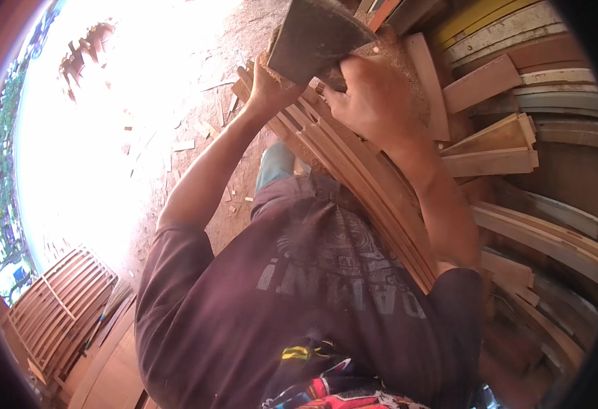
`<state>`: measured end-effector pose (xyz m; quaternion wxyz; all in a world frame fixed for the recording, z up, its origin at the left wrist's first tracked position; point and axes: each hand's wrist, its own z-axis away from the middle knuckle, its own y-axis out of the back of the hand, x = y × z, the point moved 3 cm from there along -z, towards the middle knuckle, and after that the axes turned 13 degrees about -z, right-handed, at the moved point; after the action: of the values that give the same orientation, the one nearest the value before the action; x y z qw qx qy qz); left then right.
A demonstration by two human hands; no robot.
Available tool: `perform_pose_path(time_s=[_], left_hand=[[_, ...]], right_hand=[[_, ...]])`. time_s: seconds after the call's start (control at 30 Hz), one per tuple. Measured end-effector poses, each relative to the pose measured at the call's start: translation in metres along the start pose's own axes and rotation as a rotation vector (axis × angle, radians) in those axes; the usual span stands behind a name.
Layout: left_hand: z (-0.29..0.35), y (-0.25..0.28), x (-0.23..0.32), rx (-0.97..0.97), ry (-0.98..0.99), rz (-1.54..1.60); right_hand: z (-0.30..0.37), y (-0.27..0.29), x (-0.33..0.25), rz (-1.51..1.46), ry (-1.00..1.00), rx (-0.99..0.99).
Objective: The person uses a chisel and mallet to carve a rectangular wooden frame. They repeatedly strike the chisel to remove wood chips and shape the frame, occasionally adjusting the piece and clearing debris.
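Note:
My right hand (pixel 375 92) is closed around a short, dark stub at the lower right corner of a flat, dark, roughly rectangular panel (pixel 319 37); I cannot tell exactly what tool or piece it is. Close to the panel's lower left edge is my left hand (pixel 271 88), its fingers mostly hidden behind the panel and dusted with what looks like sawdust. Below both hands, several long brown wooden strips (pixel 353 170) lie side by side, running diagonally past the right side of my body.
Stacked boards and cut wood pieces (pixel 489 163) crowd the right side. Wood scraps (pixel 184 145) litter the dusty ground (pixel 210 88) on the left. A slatted wooden frame (pixel 60 303) stands at the lower left, beside a flat board (pixel 111 368). Glare washes out the upper left.

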<state>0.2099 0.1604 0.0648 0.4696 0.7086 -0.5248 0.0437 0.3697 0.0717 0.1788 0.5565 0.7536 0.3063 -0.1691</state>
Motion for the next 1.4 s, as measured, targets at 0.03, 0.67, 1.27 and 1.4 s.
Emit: perform_pose_path(time_s=[0.03, 0.67, 1.27, 1.4], left_hand=[[0.001, -0.001, 0.008, 0.020, 0.057, 0.009], [-0.046, 0.035, -0.012, -0.054, 0.264, -0.038], [-0.016, -0.002, 0.023, -0.241, 0.074, -0.195], [0.002, 0.001, 0.026, -0.080, -0.208, -0.414]], right_hand=[[0.002, 0.005, -0.001, -0.026, -0.028, 0.050], [0.054, 0.016, 0.026, -0.250, -0.359, 0.160], [0.017, 0.025, -0.009, -0.156, -0.399, 0.018], [0.027, -0.007, 0.004, -0.002, -0.134, -0.081]])
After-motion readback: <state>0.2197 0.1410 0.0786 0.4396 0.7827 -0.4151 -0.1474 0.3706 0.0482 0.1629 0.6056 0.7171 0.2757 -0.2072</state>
